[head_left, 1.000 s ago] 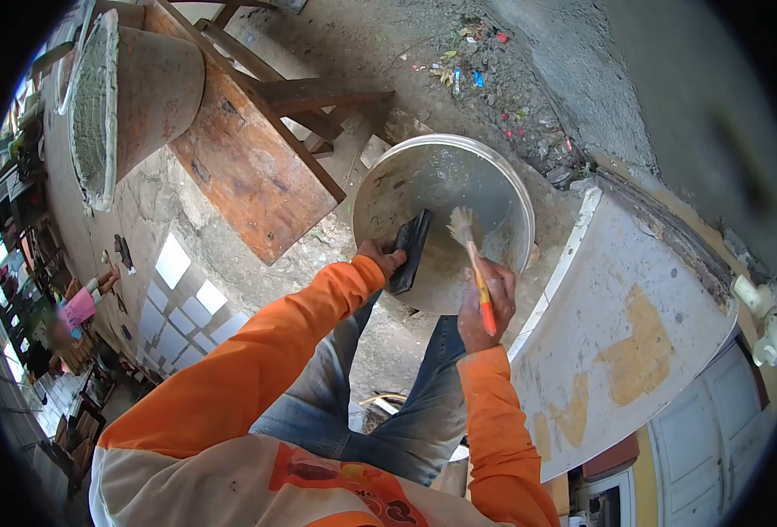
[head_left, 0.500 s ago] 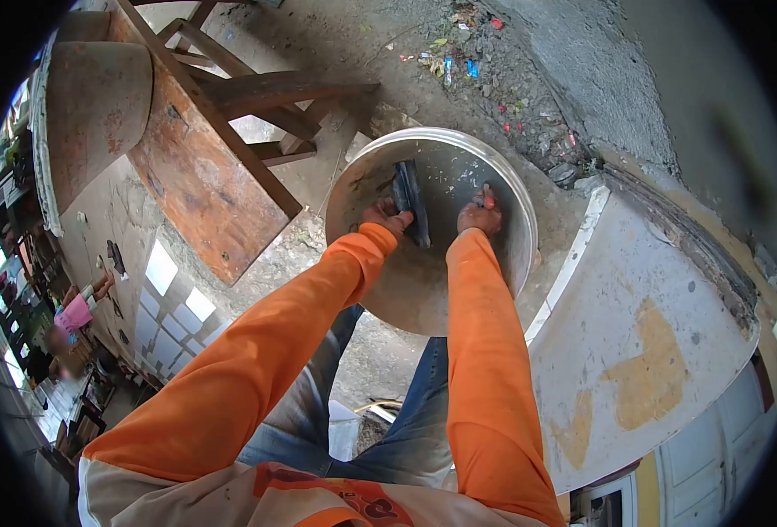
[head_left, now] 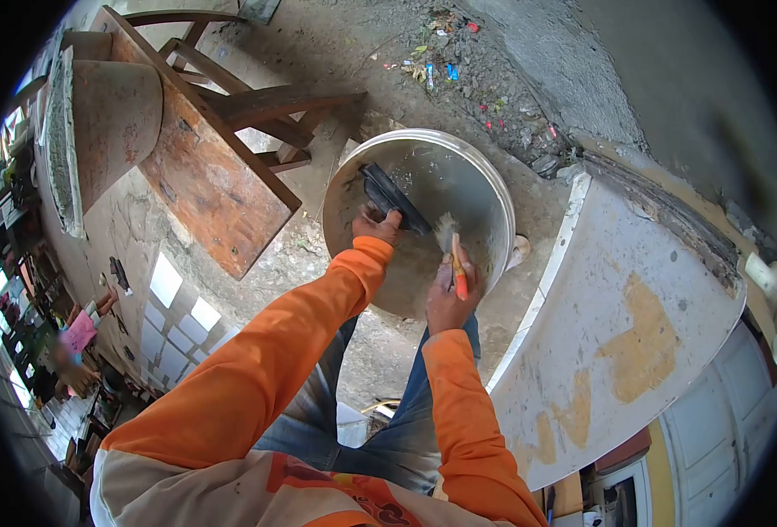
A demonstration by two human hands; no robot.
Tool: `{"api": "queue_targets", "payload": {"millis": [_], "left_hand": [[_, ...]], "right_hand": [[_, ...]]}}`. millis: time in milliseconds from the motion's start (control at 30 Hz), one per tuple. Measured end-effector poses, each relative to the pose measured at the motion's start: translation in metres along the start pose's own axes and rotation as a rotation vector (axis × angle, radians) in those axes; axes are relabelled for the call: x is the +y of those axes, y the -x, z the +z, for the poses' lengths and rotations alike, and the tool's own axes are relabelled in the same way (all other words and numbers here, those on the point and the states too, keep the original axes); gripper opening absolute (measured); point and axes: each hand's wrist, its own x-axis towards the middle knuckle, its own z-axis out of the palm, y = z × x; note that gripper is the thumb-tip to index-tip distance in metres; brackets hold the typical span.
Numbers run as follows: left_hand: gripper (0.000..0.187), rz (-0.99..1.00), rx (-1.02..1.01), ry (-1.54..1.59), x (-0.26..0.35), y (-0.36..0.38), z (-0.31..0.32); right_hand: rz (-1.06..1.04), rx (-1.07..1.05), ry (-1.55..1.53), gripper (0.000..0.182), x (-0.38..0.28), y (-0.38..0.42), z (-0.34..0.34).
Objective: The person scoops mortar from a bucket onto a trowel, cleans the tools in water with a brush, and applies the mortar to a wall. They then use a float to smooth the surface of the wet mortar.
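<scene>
A large round bucket (head_left: 499,180) stands before my knees with cloudy water inside. Over its left side my left hand (head_left: 376,226) grips a long black tool (head_left: 394,198), which looks like a plastering float, tilted down to the right. My right hand (head_left: 451,297) is closed around a paintbrush (head_left: 456,255) with a red and yellowish handle. The pale bristles point up and away from me, over the near right part of the bucket, a little apart from the black tool.
To the left stands a worn wooden bench (head_left: 221,189) with a curved sheet on it. A stained white panel (head_left: 621,329) lies to the right. Rubble and litter (head_left: 494,97) cover the ground near the wall. A person in pink (head_left: 78,332) is at far left.
My right hand has drawn back toward me, lifting the paintbrush into view with its bristles up. The black tool has turned, its far end swinging left. My view has shifted slightly.
</scene>
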Motion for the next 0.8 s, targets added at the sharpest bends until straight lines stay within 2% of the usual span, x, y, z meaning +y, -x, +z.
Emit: {"api": "queue_targets", "payload": {"millis": [67,167,233,267,300,367,400,500,533,567,633,667,700,733,767,800], "left_hand": [[0.029,-0.016,-0.002,0.081,-0.006,-0.002,0.002],[0.025,-0.038,-0.034,0.207,-0.010,0.000,-0.005],[0.021,-0.034,-0.068,0.246,-0.002,-0.001,-0.019],[0.018,-0.106,-0.180,0.343,0.003,0.002,-0.029],[0.015,-0.179,-0.295,0.440,0.008,0.005,-0.036],[0.011,-0.233,-0.349,0.472,0.018,0.017,-0.037],[0.012,-0.296,-0.371,0.490,0.014,0.016,-0.036],[0.016,-0.398,-0.421,0.573,0.023,0.019,-0.034],[0.017,-0.433,-0.441,0.639,0.030,0.020,-0.035],[0.017,-0.427,-0.439,0.637,0.043,0.029,-0.036],[0.013,-0.395,-0.579,0.676,0.063,0.046,-0.035],[0.013,-0.389,-0.580,0.673,0.061,0.040,-0.033],[0.013,-0.459,-0.478,0.639,0.053,0.035,-0.033],[0.013,-0.525,-0.382,0.603,0.047,0.031,-0.030],[0.013,-0.526,-0.389,0.601,0.047,0.030,-0.025],[0.013,-0.586,-0.294,0.643,0.046,0.031,-0.021]], "right_hand": [[-0.014,0.030,0.026,0.031,-0.017,0.006,-0.002],[-0.102,-0.054,-0.015,0.031,-0.022,0.014,-0.009],[0.105,-0.022,-0.169,0.031,-0.012,0.011,-0.019],[0.195,0.016,-0.156,0.027,-0.011,0.015,-0.029],[0.198,0.021,-0.160,0.027,-0.011,0.018,-0.035],[-0.083,0.073,-0.363,0.030,-0.019,0.020,-0.045],[-0.227,0.040,-0.264,0.031,-0.025,0.024,-0.048],[-0.324,-0.041,-0.091,0.029,-0.032,0.024,-0.047],[-0.238,-0.005,-0.055,0.028,-0.019,0.019,-0.043],[-0.239,-0.005,-0.062,0.028,-0.011,0.014,-0.046],[0.096,0.024,-0.155,0.026,-0.010,0.005,-0.052],[0.032,0.076,-0.225,0.024,-0.019,0.007,-0.054],[0.038,0.071,-0.225,0.024,-0.029,0.016,-0.059],[-0.127,0.040,-0.206,0.025,-0.055,0.019,-0.066],[-0.294,0.013,-0.183,0.025,-0.070,0.023,-0.070],[-0.285,-0.104,-0.108,0.026,-0.072,0.029,-0.074]]}}
